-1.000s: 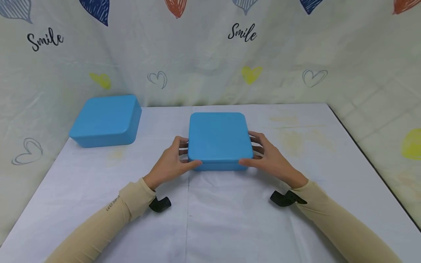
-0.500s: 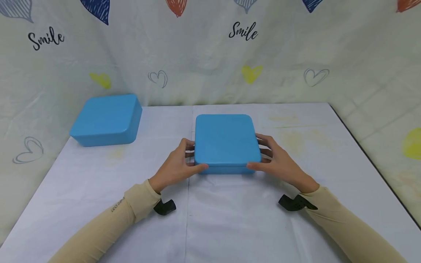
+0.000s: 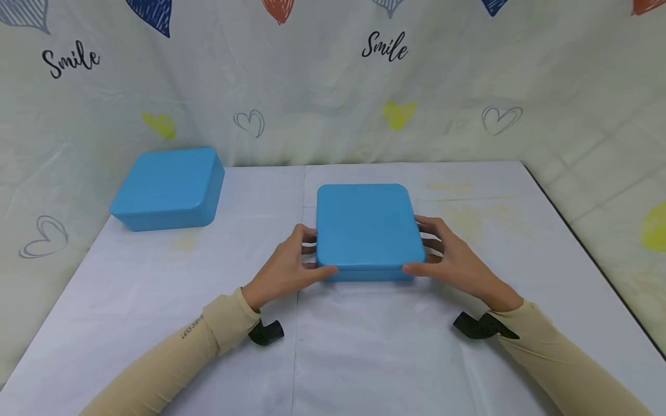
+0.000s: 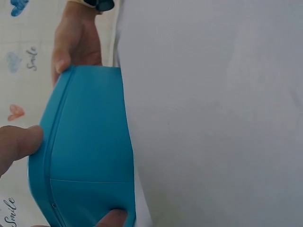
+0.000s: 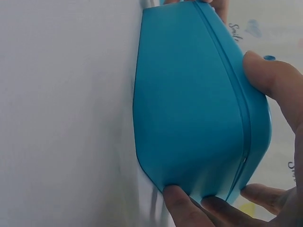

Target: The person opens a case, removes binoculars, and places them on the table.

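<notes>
A blue lidded box (image 3: 370,228) sits lid-up on the white-covered table, near the middle. My left hand (image 3: 286,263) grips its left side, thumb at the near left corner. On the opposite side my right hand (image 3: 460,263) holds it the same way, thumb at the near right corner. In the left wrist view the thumb (image 4: 21,144) presses the lid edge of the box (image 4: 90,127), and one fingertip touches its side. The right wrist view has the right thumb (image 5: 267,75) on the lid's edge and several fingers against the box's side (image 5: 189,99).
A second blue box (image 3: 163,182) of like shape stands at the back left of the table (image 3: 354,352). A patterned cloth (image 3: 312,75) hangs behind the table. A black wrist mount (image 3: 266,333) sticks out under the left sleeve, another (image 3: 484,326) under the right.
Both hands have moved the middle box to the right and toward me, keeping their hold on its sides. The second box stays where it was.
</notes>
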The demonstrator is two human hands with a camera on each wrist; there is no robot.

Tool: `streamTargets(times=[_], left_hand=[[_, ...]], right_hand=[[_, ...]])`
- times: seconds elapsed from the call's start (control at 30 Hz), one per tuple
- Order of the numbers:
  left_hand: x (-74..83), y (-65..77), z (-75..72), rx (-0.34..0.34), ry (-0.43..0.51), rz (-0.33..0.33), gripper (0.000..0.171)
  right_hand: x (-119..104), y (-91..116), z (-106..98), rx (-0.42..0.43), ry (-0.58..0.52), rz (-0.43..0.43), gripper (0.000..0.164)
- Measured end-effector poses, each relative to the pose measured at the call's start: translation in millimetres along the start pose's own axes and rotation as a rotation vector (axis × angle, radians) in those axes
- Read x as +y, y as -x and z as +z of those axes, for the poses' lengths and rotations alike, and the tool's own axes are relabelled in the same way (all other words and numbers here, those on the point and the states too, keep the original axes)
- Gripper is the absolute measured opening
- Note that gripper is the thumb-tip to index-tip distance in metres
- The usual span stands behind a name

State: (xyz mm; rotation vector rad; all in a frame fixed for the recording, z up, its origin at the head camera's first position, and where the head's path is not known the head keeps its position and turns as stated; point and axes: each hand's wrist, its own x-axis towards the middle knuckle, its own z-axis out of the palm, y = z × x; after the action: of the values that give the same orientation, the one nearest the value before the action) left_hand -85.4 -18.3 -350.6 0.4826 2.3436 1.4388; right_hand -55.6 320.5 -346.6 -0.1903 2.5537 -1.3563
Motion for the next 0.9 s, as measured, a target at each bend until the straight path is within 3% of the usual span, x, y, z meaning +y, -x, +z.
streamTargets(times=[0.9], left_hand=[[7.7,-0.6,19.1,-0.059,0.043,0.014,0.069]], right_hand=[[15.5,18.6,-22.5,-0.001,0.022,-0.017,0.098]])
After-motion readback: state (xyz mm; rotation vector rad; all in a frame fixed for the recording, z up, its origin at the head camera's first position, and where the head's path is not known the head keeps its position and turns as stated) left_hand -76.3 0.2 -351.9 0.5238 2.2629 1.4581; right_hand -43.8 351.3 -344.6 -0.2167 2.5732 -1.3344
